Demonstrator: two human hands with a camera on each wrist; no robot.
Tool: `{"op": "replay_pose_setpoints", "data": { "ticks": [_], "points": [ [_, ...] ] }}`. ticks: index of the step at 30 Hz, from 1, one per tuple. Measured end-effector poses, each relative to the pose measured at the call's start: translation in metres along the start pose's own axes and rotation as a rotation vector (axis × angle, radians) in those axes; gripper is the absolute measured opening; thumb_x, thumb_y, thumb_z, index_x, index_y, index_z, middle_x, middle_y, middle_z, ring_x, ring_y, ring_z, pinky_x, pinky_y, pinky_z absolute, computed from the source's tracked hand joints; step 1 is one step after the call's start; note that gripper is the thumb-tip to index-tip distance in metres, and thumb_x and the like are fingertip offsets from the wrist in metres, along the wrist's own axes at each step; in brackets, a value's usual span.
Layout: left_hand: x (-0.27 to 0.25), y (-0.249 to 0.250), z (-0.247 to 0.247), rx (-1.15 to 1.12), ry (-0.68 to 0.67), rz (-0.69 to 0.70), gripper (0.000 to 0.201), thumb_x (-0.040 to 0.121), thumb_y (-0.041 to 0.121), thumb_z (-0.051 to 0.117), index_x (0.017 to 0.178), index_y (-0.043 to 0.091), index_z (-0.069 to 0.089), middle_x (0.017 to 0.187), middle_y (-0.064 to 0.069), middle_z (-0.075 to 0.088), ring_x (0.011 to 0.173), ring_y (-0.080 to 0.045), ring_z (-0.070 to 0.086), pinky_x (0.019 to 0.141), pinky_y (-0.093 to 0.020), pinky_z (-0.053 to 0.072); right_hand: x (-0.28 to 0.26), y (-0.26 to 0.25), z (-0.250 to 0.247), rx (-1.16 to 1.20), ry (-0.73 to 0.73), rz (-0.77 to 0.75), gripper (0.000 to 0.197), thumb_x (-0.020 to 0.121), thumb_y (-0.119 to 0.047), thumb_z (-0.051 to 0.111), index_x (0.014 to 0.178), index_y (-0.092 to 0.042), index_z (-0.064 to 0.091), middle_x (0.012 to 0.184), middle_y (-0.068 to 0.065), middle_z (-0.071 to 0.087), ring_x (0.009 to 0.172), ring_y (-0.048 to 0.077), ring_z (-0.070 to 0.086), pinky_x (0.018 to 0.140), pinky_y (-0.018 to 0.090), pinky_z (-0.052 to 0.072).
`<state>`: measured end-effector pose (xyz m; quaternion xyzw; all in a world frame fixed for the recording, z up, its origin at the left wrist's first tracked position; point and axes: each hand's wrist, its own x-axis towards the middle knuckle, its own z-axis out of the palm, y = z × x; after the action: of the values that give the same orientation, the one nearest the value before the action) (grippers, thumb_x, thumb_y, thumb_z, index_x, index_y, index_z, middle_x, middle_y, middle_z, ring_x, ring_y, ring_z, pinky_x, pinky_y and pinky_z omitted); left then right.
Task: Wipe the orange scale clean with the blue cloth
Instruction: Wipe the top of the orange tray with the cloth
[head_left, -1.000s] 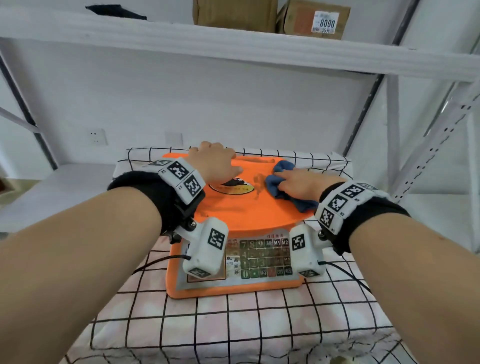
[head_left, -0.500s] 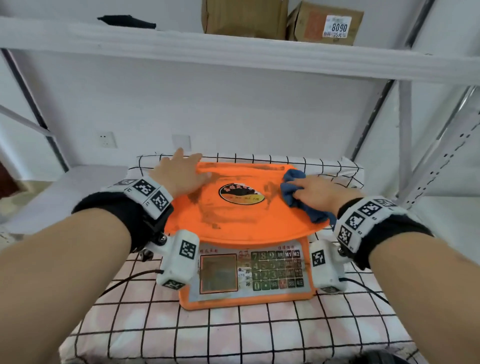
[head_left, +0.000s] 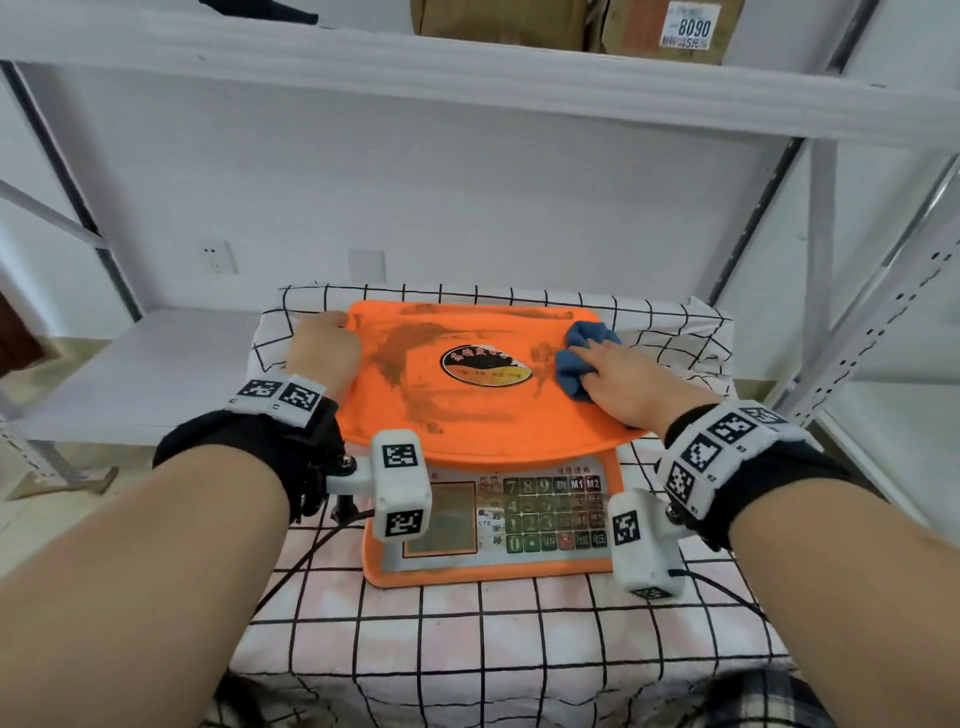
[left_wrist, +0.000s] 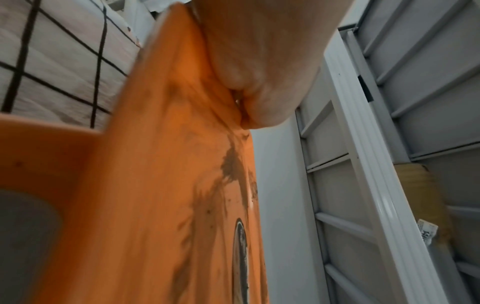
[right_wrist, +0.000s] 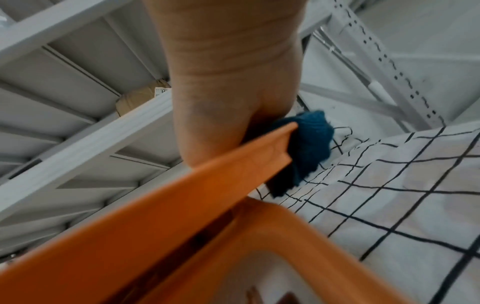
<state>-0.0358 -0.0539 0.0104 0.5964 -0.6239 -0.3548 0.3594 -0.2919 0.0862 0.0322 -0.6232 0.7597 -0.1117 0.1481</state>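
Observation:
The orange scale (head_left: 467, 415) stands on a checked tablecloth, its platter streaked with dark smears around an oval sticker. My left hand (head_left: 324, 345) is at the platter's far left corner, fingers curled over the edge. In the left wrist view the heel of this left hand (left_wrist: 259, 61) rests on the smeared scale (left_wrist: 155, 185). My right hand (head_left: 623, 379) holds the bunched blue cloth (head_left: 584, 338) down on the platter's far right side. From the right wrist, the blue cloth (right_wrist: 309, 144) hangs over the scale's rim (right_wrist: 182, 195) below the right hand (right_wrist: 221, 102).
The scale's keypad and display (head_left: 550, 514) face me, partly behind the wrist cameras. The checked tablecloth (head_left: 467, 649) covers a small table. A white shelf (head_left: 467, 78) with cardboard boxes (head_left: 498, 21) runs overhead. A perforated metal upright (head_left: 883, 312) stands at the right, a low white shelf (head_left: 130, 364) at the left.
My left hand slid from the middle of the platter out to its far left corner. My right hand carried the cloth rightward to the platter's right edge.

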Motion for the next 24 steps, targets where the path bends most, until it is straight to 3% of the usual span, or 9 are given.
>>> {"op": "replay_pose_setpoints", "data": {
  "ticks": [2,4,7,10,13,17,21,24],
  "points": [
    [0.004,-0.005,0.001,-0.032,0.014,-0.007,0.023,0.084,0.010,0.048,0.093,0.004,0.068,0.089,-0.022,0.069,0.083,-0.039,0.065,0.072,-0.045,0.054,0.002,0.000,0.003,-0.060,0.062,0.016,0.027,0.088,-0.004,0.035,0.102,-0.011,0.057,0.106,0.007,0.052,0.105,0.024,0.046,0.079,0.029,0.032],
    [0.005,-0.008,0.002,-0.022,0.005,0.008,0.024,0.083,0.008,0.046,0.092,0.002,0.068,0.088,-0.022,0.069,0.085,-0.040,0.065,0.076,-0.053,0.055,-0.001,-0.004,0.004,-0.013,0.095,0.016,0.030,0.089,-0.003,0.035,0.104,-0.009,0.061,0.100,0.002,0.053,0.104,0.019,0.043,0.080,0.026,0.032],
    [-0.001,-0.004,0.000,0.012,-0.012,0.033,0.023,0.085,0.002,0.041,0.091,-0.004,0.063,0.092,-0.026,0.066,0.080,-0.038,0.063,0.069,-0.044,0.051,-0.010,-0.011,0.003,0.068,0.146,-0.008,0.032,0.089,0.001,0.037,0.100,-0.005,0.066,0.082,-0.006,0.051,0.086,0.012,0.043,0.062,0.011,0.030],
    [0.000,-0.004,0.000,0.027,-0.022,0.049,0.026,0.089,-0.001,0.039,0.099,-0.004,0.062,0.095,-0.030,0.063,0.073,-0.027,0.052,0.063,-0.034,0.038,-0.016,-0.018,0.004,0.027,0.170,-0.075,0.030,0.094,-0.007,0.038,0.098,-0.009,0.067,0.091,0.002,0.060,0.085,0.013,0.050,0.066,0.021,0.031],
    [0.001,-0.006,0.001,0.044,-0.025,0.068,0.029,0.090,0.000,0.038,0.106,-0.007,0.062,0.091,-0.026,0.063,0.076,-0.035,0.057,0.062,-0.035,0.041,-0.018,-0.009,0.000,0.059,0.120,-0.043,0.027,0.093,-0.009,0.038,0.095,-0.014,0.064,0.094,0.003,0.061,0.085,0.013,0.053,0.069,0.023,0.036],
    [0.000,-0.006,0.002,0.069,-0.014,0.077,0.035,0.093,0.004,0.036,0.118,-0.001,0.060,0.108,-0.027,0.064,0.101,-0.045,0.060,0.080,-0.047,0.051,-0.007,-0.006,-0.008,-0.129,0.018,0.044,0.029,0.095,-0.016,0.033,0.112,-0.021,0.056,0.109,0.004,0.053,0.100,0.023,0.046,0.079,0.028,0.032],
    [0.001,-0.008,0.002,0.063,-0.019,0.102,0.032,0.092,-0.001,0.034,0.111,-0.005,0.060,0.100,-0.031,0.063,0.084,-0.042,0.060,0.064,-0.034,0.042,-0.005,-0.016,-0.006,-0.064,0.015,-0.028,0.033,0.094,-0.012,0.032,0.108,-0.023,0.059,0.115,0.005,0.051,0.116,0.024,0.040,0.087,0.026,0.034],
    [0.002,-0.010,0.002,0.079,-0.010,0.104,0.032,0.092,-0.002,0.033,0.109,-0.005,0.060,0.097,-0.027,0.064,0.074,-0.030,0.054,0.059,-0.031,0.039,-0.013,-0.011,-0.001,0.007,0.063,-0.055,0.037,0.094,-0.007,0.038,0.116,-0.019,0.065,0.112,0.007,0.060,0.100,0.016,0.048,0.075,0.019,0.029]
  ]
}}
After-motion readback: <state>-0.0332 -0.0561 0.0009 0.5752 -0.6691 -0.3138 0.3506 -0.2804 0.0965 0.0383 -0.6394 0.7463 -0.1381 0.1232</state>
